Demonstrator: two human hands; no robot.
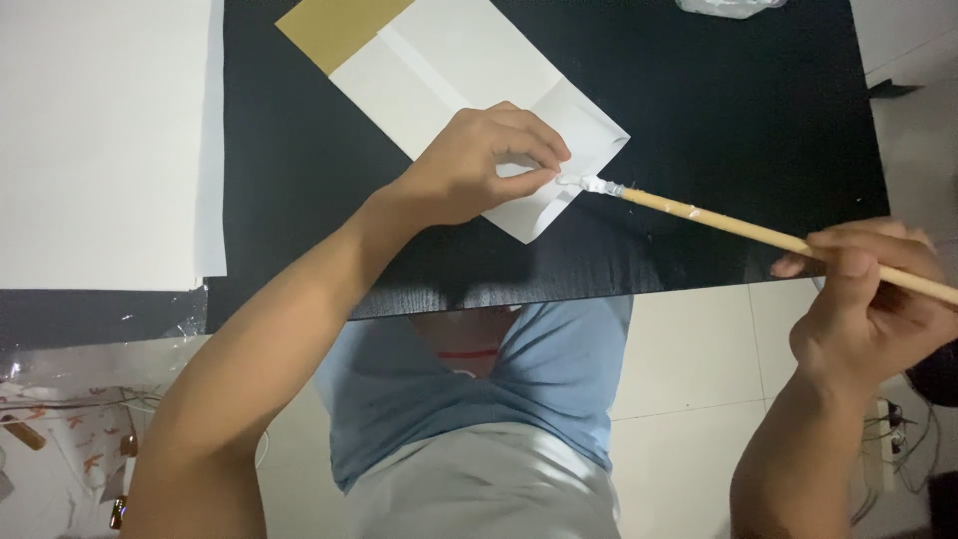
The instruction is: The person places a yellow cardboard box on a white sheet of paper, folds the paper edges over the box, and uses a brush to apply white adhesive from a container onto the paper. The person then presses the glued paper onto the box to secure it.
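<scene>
Left hand (479, 165) pinches folded white paper (469, 75) flap on black surface (718, 110); right hand (868, 299) grips brush (748, 232), tip touching flap.

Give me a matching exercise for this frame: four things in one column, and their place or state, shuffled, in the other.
Things:
1. left hand
2. right hand
3. brush tip
4. gold paper panel

Places or states:
A. coated white, at the folded flap's edge
B. grips the wooden brush handle
C. far end of the folded sheet
D. pinches the white folded paper

Pairs: 1-D, 2-B, 3-A, 4-C
</scene>
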